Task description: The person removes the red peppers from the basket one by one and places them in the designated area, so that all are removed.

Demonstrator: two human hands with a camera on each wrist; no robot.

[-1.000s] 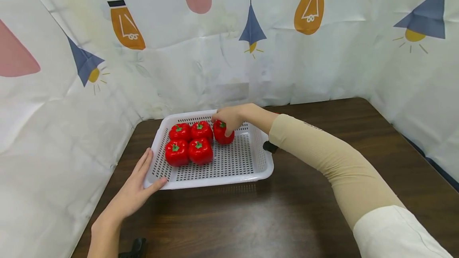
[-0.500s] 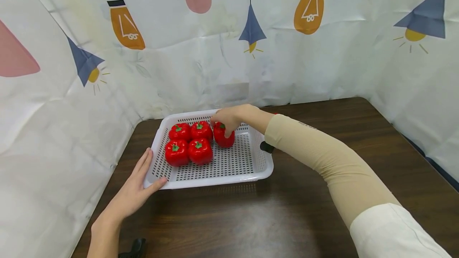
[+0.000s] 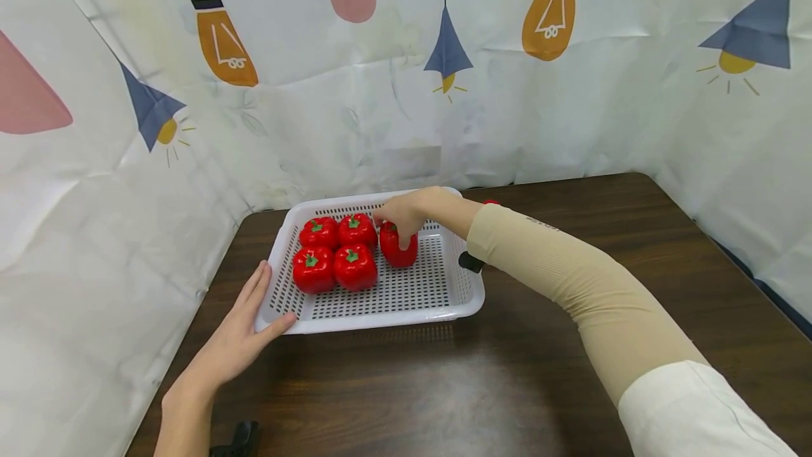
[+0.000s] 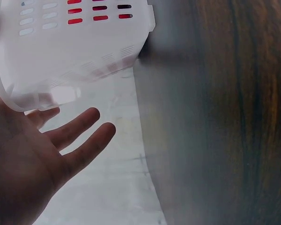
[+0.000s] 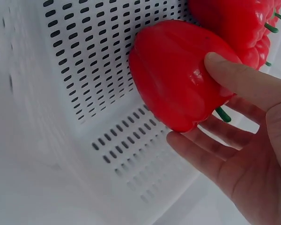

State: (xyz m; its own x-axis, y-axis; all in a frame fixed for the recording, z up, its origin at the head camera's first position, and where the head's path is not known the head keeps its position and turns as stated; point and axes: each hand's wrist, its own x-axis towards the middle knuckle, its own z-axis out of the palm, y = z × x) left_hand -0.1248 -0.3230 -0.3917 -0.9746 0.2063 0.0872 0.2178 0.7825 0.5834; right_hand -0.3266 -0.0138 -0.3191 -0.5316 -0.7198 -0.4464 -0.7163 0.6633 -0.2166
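A white perforated plastic basket (image 3: 406, 317) stands on the table, with several glossy red bell peppers (image 3: 355, 268) grouped in its left half. My right hand (image 3: 409, 211) reaches into it from above and grips another red bell pepper (image 3: 398, 245) beside the group. In the right wrist view, the thumb lies on that pepper (image 5: 173, 70) and the fingers curl around its green-stemmed end. My left hand (image 3: 237, 333) rests against the basket's left side, fingers spread and straight, thumb at the near corner. The left wrist view shows its fingers (image 4: 79, 136) extending past the basket's rim.
The dark wood table (image 3: 406, 386) extends in front and to the right. A small red thing (image 3: 490, 201) peeks out behind my right forearm. A white printed curtain (image 3: 355, 118) surrounds the back and sides. A black object (image 3: 241, 439) lies near my left wrist.
My right hand and the pepper it grips have shifted slightly toward me and to the right in the basket. The left hand and the other peppers have stayed in place.
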